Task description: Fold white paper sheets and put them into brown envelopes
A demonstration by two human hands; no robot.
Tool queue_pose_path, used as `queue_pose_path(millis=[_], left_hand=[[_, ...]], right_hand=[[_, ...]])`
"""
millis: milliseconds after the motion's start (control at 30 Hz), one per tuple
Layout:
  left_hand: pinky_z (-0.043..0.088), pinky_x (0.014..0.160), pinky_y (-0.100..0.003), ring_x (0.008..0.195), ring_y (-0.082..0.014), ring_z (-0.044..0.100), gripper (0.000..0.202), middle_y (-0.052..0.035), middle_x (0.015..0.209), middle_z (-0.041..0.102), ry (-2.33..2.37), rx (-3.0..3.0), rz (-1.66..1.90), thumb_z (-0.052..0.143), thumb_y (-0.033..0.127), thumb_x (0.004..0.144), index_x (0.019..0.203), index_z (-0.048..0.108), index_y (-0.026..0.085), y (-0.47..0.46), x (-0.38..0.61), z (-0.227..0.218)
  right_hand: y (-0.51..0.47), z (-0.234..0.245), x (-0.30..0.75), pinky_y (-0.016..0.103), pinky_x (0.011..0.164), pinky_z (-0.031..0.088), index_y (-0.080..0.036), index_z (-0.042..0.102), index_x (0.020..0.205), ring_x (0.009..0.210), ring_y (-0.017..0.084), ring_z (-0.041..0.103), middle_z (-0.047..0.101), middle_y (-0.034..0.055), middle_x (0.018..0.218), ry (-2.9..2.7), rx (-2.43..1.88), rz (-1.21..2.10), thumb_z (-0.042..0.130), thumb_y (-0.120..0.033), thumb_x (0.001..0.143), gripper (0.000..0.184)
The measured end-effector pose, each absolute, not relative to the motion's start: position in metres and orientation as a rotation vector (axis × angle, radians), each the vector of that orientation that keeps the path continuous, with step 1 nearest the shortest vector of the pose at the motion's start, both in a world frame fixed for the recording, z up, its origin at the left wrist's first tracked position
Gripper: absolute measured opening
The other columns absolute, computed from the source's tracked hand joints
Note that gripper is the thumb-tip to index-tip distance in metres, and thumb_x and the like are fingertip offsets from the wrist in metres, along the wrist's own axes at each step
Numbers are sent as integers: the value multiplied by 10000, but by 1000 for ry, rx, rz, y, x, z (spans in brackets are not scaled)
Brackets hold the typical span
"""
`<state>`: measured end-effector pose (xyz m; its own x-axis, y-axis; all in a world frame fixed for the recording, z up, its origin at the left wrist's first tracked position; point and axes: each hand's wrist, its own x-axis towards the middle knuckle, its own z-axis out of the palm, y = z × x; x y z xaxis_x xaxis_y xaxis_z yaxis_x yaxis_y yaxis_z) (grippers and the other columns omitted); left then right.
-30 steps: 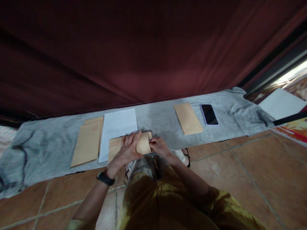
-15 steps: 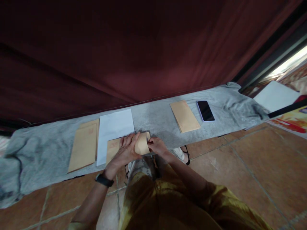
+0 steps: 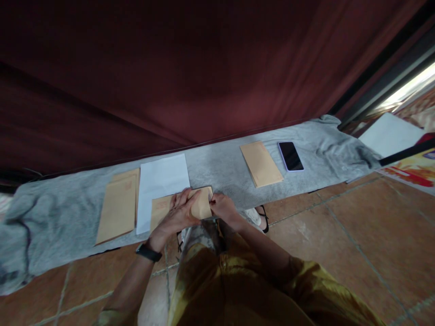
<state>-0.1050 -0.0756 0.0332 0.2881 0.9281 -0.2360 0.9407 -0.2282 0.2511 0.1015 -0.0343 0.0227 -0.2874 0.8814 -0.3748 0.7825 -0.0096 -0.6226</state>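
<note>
A brown envelope (image 3: 163,209) lies on the grey cloth (image 3: 224,170) right in front of me. My left hand (image 3: 179,213) rests on it with fingers spread flat, pressing its folded-over right end (image 3: 203,204) down. My right hand (image 3: 222,208) is closed in a pinch at that end's right edge. To the left lie a white sheet of paper (image 3: 163,181) and a stack of brown envelopes (image 3: 118,206).
Another brown envelope (image 3: 261,164) and a black phone (image 3: 290,156) lie on the cloth to the right. A dark red curtain (image 3: 170,68) hangs behind. A white sheet (image 3: 390,135) lies far right. Tiled floor (image 3: 356,226) and my yellow-clad legs are below.
The curled-up end of the envelope has been pressed lower and flatter under my left hand. My right hand stays at its edge. The view shifted slightly.
</note>
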Motion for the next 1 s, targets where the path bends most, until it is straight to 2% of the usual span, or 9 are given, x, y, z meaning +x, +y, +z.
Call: queue_pose_path(millis=[200, 333, 433, 667, 833, 1000], left_hand=[[148, 1218, -622, 1549, -370, 123, 1083, -162, 1661, 190, 1683, 2182, -36, 798, 407, 679, 1583, 209, 308, -77, -106, 29], [140, 1211, -641, 1553, -372, 103, 1082, -137, 1687, 141, 1675, 2167, -19, 803, 439, 685, 1584, 208, 341, -78, -109, 23], [105, 1217, -630, 1554, -375, 91, 1057, -158, 1695, 90, 1674, 2154, -40, 801, 469, 695, 1582, 251, 297, -78, -109, 21], [95, 1216, -631, 1557, -373, 60, 1123, -155, 1701, 22, 1650, 2159, 16, 797, 510, 707, 1607, 159, 300, -79, -111, 16], [98, 1217, -638, 1554, -384, 78, 1173, -161, 1700, 24, 1637, 2170, 64, 811, 512, 693, 1614, 118, 290, -81, -116, 8], [120, 1213, -646, 1552, -387, 92, 1133, -152, 1699, 59, 1627, 2201, 85, 818, 515, 689, 1604, 183, 310, -81, -117, 4]], right_hand=[[-35, 26, 101, 323, 833, 504, -171, 732, 1092, 994, 266, 711, 752, 150, 1082, -2154, -1806, 1145, 552, -234, 916, 260], [-32, 26, 106, 276, 810, 497, -208, 740, 1044, 982, 223, 708, 761, 91, 1069, -2165, -1769, 1161, 579, -227, 896, 220], [-26, 25, 113, 239, 794, 487, -228, 729, 1034, 962, 176, 702, 763, 45, 1050, -2156, -1760, 1159, 552, -227, 923, 208], [-22, 26, 118, 267, 807, 476, -233, 677, 1120, 965, 190, 697, 753, 57, 1048, -2138, -1837, 1069, 529, -262, 957, 222], [-26, 28, 113, 265, 804, 474, -234, 673, 1126, 974, 190, 700, 755, 57, 1059, -2138, -1835, 1067, 502, -310, 974, 241], [-29, 28, 109, 266, 817, 471, -235, 710, 1060, 991, 198, 701, 758, 61, 1071, -2128, -1836, 1096, 535, -268, 936, 217]])
